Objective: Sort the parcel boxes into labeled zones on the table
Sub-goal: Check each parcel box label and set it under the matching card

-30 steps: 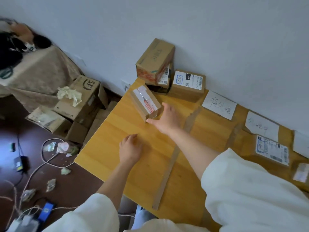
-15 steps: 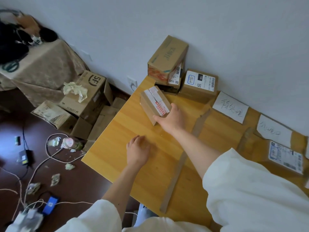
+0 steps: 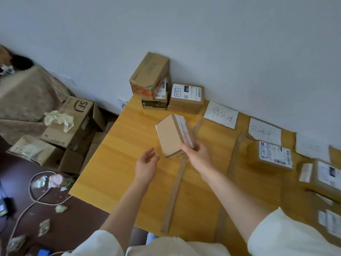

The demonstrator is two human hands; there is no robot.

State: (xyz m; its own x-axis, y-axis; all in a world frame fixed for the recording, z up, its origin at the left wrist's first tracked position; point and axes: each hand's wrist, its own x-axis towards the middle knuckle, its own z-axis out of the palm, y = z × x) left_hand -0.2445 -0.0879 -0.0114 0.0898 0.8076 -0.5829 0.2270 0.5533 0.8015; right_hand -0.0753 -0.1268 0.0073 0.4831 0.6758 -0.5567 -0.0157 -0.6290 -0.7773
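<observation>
My right hand (image 3: 198,154) grips a small brown parcel box (image 3: 172,134) by its near end and holds it tilted above the wooden table (image 3: 114,154); red-printed tape runs along its right side. My left hand (image 3: 146,163) hovers just left of the box with fingers spread, holding nothing. Several parcel boxes stand against the wall: a stacked pair (image 3: 150,78) and a labelled one (image 3: 187,95). Handwritten paper zone labels (image 3: 221,115) (image 3: 264,131) lie along the wall. Brown tape strips (image 3: 175,191) divide the tabletop into zones.
More labelled parcels (image 3: 273,155) (image 3: 326,178) sit in the zones at the right. On the floor left of the table are an SF carton (image 3: 77,121) with crumpled paper, flattened cartons, cables (image 3: 36,198) and scraps. A cloth-covered surface (image 3: 24,97) stands at far left.
My right hand has taken hold of the small box, lifted it off the table and drawn it nearer. My left hand has risen off the tabletop and opened toward the box.
</observation>
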